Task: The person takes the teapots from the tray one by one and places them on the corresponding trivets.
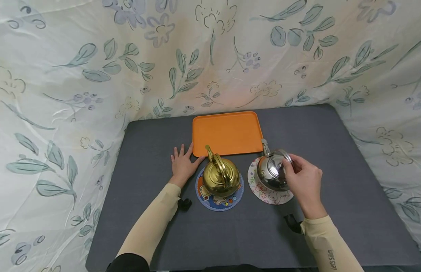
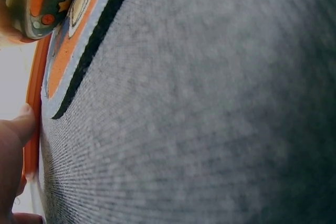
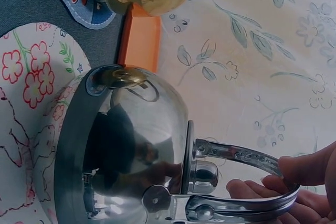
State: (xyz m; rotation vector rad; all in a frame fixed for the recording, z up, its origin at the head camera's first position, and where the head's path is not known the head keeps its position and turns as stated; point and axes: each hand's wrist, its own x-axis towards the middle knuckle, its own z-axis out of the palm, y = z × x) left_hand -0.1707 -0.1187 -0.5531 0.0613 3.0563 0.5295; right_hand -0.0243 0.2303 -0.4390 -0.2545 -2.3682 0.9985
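Note:
My right hand [image 1: 304,181] grips the arched handle of a silver kettle [image 1: 271,172], fingers and thumb curled round it in the right wrist view. The kettle's spout points toward the back, and its base is over a white round mat [image 1: 265,194] with pink and red flower drawings. My left hand [image 1: 183,165] lies with fingers spread at the near left corner of an orange tray [image 1: 227,132]; its thumb [image 2: 23,124] is against the tray's side. Between the hands a gold kettle [image 1: 214,179] stands on a blue cartoon mat [image 1: 219,206].
The dark grey table [image 1: 231,234] carries all of these, with the tray at the back, behind both kettles. A floral curtain [image 1: 183,56] surrounds the table's back and sides. The gold kettle's spout reaches toward the tray's near edge.

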